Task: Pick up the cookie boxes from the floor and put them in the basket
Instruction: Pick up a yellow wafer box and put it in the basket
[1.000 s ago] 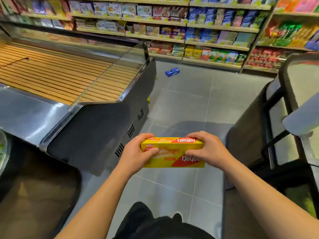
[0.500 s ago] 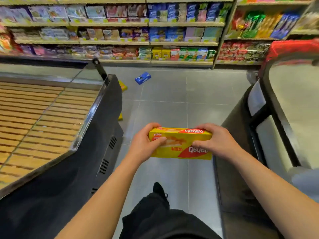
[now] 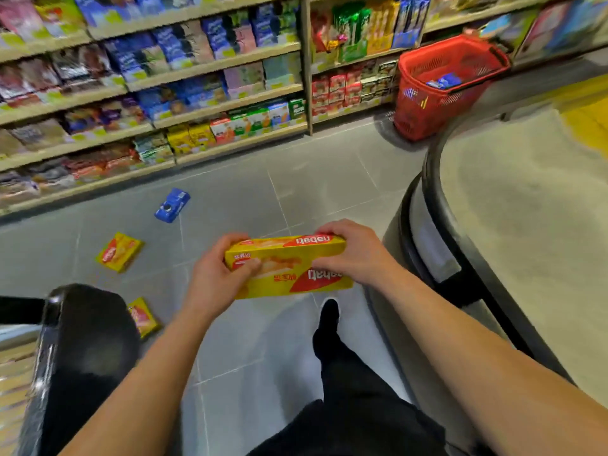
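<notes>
A long yellow cookie box (image 3: pixel 289 268) is held level at waist height between both hands. My left hand (image 3: pixel 217 274) grips its left end and my right hand (image 3: pixel 355 251) grips its right end. The red basket (image 3: pixel 427 103) stands on the floor at the far right, beside the shelves, with a blue box (image 3: pixel 444 82) inside it. On the floor lie a blue cookie box (image 3: pixel 172 205), a yellow box (image 3: pixel 119 251) and another yellow box (image 3: pixel 143 317) partly hidden behind a black cabinet corner.
Stocked shelves (image 3: pixel 197 93) run along the back of the aisle. A rounded black display unit (image 3: pixel 493 225) fills the right side, and a black cabinet corner (image 3: pixel 75 357) juts in at the lower left. My leg and shoe (image 3: pixel 329 324) step over the grey tiled floor.
The view has swung right as I walk. The red basket and two yellow boxes on the floor have come into sight. Both hands keep the same hold on the yellow box.
</notes>
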Motion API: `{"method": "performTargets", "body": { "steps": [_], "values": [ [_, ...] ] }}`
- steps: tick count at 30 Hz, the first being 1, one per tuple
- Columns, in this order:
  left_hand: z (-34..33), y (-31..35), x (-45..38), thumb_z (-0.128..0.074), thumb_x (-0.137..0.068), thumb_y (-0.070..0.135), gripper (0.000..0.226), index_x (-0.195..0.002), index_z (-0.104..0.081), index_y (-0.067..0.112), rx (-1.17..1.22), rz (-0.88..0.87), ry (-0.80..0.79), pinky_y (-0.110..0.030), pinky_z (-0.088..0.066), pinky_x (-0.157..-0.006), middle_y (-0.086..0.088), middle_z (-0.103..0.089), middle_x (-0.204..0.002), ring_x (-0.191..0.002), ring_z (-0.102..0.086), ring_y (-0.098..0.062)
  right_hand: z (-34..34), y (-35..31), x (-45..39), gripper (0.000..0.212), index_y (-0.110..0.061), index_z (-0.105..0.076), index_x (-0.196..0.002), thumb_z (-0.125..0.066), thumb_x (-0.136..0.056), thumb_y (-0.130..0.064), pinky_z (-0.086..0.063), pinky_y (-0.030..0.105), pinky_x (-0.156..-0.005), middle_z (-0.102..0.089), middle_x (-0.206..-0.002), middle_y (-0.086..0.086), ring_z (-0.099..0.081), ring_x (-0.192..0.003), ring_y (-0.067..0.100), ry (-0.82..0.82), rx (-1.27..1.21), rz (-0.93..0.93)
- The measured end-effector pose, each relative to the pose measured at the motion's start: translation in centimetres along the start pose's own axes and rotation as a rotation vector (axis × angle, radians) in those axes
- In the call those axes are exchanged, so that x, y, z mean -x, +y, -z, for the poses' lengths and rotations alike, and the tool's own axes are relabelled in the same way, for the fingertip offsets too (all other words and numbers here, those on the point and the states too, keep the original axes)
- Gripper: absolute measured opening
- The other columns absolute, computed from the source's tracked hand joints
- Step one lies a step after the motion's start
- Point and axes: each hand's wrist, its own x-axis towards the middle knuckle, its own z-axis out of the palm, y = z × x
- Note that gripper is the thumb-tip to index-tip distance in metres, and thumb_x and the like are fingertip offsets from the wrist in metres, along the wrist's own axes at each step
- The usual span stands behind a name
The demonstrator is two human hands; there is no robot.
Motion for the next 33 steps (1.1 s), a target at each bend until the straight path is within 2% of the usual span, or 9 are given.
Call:
{"method": "performTargets", "body": {
  "steps": [4,8,11,15,19,22,27,30,33],
  "values": [
    [-1.5,2.0,-10.7,-0.074,-0.081,0.025,0.035,-0.110,-0.058,0.034,-0.013,0.011,-0.016,-0.028,-0.049,-0.070,0.013,-0.061,-0.091,-0.084,-0.060,-0.008,3.6,2.3,-10.1,0.055,-0.024,-0.065,-0.121,-0.083,-0.070,-0.031,-0.044,0.021,-0.091,-0.061,-0.116,-0.005,-0.056,-0.103,0.009,-0.043,-0.006,-0.031],
    [-2.6,5.9,-20.8,-0.073,-0.081,0.026,0.035,-0.112,-0.057,0.033,-0.010,0.028,-0.011,-0.020,-0.046,-0.066,0.016,-0.059,-0.089,-0.081,-0.057,0.002,9.0,3.6,-20.5,0.052,-0.026,-0.064,-0.119,-0.082,-0.071,-0.035,-0.048,0.027,-0.091,-0.061,-0.117,-0.005,-0.057,-0.101,0.010,-0.089,0.029,-0.034],
    [-3.2,8.0,-27.8,-0.075,-0.080,0.023,0.036,-0.108,-0.057,0.035,0.019,0.035,-0.022,-0.011,-0.042,-0.064,0.017,-0.059,-0.088,-0.079,-0.056,0.005,12.2,4.4,-26.9,0.053,-0.029,-0.063,-0.119,-0.082,-0.071,-0.038,-0.048,0.024,-0.087,-0.060,-0.114,-0.007,-0.057,-0.099,0.009,-0.100,0.047,-0.038],
    [-4.9,10.4,-38.2,-0.079,-0.077,0.026,0.038,-0.107,-0.060,0.038,0.081,0.034,-0.098,-0.018,-0.046,-0.067,0.012,-0.064,-0.093,-0.082,-0.062,-0.003,16.6,6.7,-35.1,0.056,-0.028,-0.062,-0.121,-0.082,-0.070,-0.042,-0.050,0.024,-0.086,-0.061,-0.114,-0.008,-0.058,-0.098,0.010,-0.099,0.066,-0.083],
    [-7.6,13.9,-50.2,-0.078,-0.075,0.030,0.040,-0.109,-0.059,0.040,0.073,-0.049,-0.161,-0.020,-0.045,-0.070,0.015,-0.063,-0.095,-0.085,-0.060,-0.003,21.3,9.7,-44.1,0.052,-0.029,-0.063,-0.117,-0.083,-0.070,-0.038,-0.041,0.005,-0.073,-0.061,-0.109,-0.011,-0.056,-0.094,0.004,-0.020,0.070,-0.128],
    [-10.8,17.3,-60.0,-0.077,-0.076,0.031,0.041,-0.114,-0.060,0.036,0.055,-0.089,-0.248,-0.021,-0.045,-0.074,0.016,-0.061,-0.098,-0.089,-0.058,-0.007,25.4,12.8,-50.4,0.046,-0.031,-0.064,-0.111,-0.084,-0.069,-0.036,-0.039,0.001,-0.068,-0.063,-0.104,-0.012,-0.057,-0.088,0.000,0.054,0.055,-0.216],
    [-17.2,23.4,-70.4,-0.073,-0.080,0.036,0.042,-0.118,-0.057,0.036,0.016,-0.156,-0.453,-0.017,-0.044,-0.070,0.013,-0.059,-0.104,-0.093,-0.056,-0.008,32.0,17.2,-54.6,0.044,-0.032,-0.063,-0.111,-0.082,-0.072,-0.035,-0.050,0.019,-0.076,-0.062,-0.103,-0.011,-0.059,-0.091,0.005,0.157,0.022,-0.384],
    [-22.8,28.1,-75.8,-0.074,-0.079,0.034,0.042,-0.118,-0.059,0.035,-0.018,-0.234,-0.558,-0.013,-0.040,-0.069,0.011,-0.060,-0.106,-0.092,-0.056,-0.007,36.5,21.4,-56.1,0.041,-0.035,-0.061,-0.108,-0.082,-0.072,-0.035,-0.053,0.022,-0.077,-0.061,-0.104,-0.011,-0.059,-0.092,0.005,0.242,-0.030,-0.481],
    [-29.1,32.7,-80.8,-0.076,-0.077,0.031,0.042,-0.116,-0.061,0.033,-0.057,-0.269,-0.631,-0.015,-0.040,-0.069,0.010,-0.061,-0.103,-0.091,-0.057,-0.008,40.9,26.8,-58.1,0.042,-0.032,-0.063,-0.110,-0.082,-0.072,-0.037,-0.052,0.022,-0.077,-0.061,-0.105,-0.011,-0.059,-0.094,0.007,0.315,-0.051,-0.543]
  ]
}}
